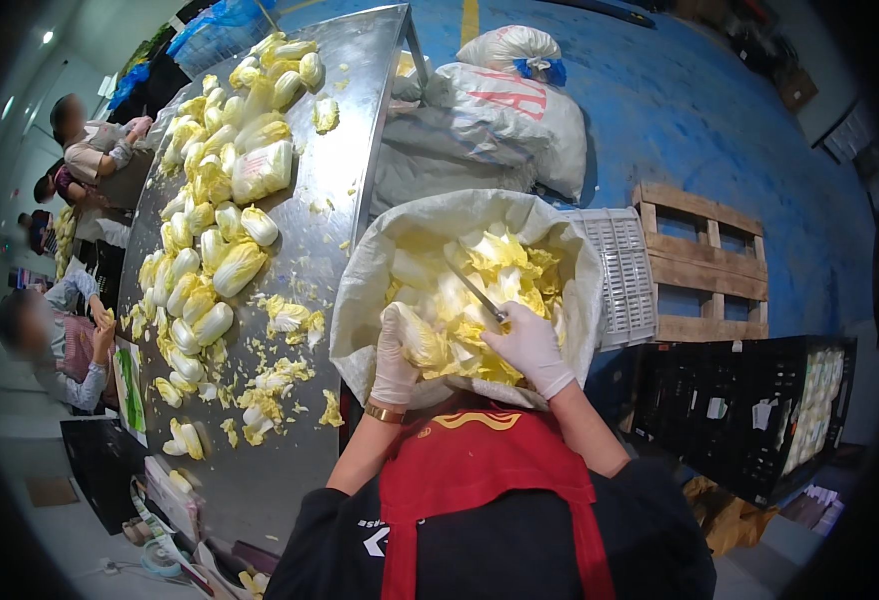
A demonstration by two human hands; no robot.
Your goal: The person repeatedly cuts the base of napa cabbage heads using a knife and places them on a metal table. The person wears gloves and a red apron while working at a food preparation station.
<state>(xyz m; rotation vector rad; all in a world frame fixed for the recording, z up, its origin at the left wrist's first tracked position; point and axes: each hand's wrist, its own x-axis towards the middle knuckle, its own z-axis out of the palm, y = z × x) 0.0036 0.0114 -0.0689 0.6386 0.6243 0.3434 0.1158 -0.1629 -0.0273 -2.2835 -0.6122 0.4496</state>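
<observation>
My gloved left hand (395, 365) grips a pale napa cabbage (422, 342) upright-slanted over a large white woven sack (365, 285). My gloved right hand (520, 345) holds a long knife (475, 288) by its handle, blade pointing up and left above loose yellow leaves (495, 255) that fill much of the sack. The hands are on either side of the sack's inside, a little apart.
A steel table (360, 60) on my left bears many cabbages and scraps. Co-workers (90, 150) stand along its far side. Behind the sack lie stuffed bags (510, 130), a pale plastic crate (622, 270) and a wooden pallet (710, 320); black crates (700, 420) stand right.
</observation>
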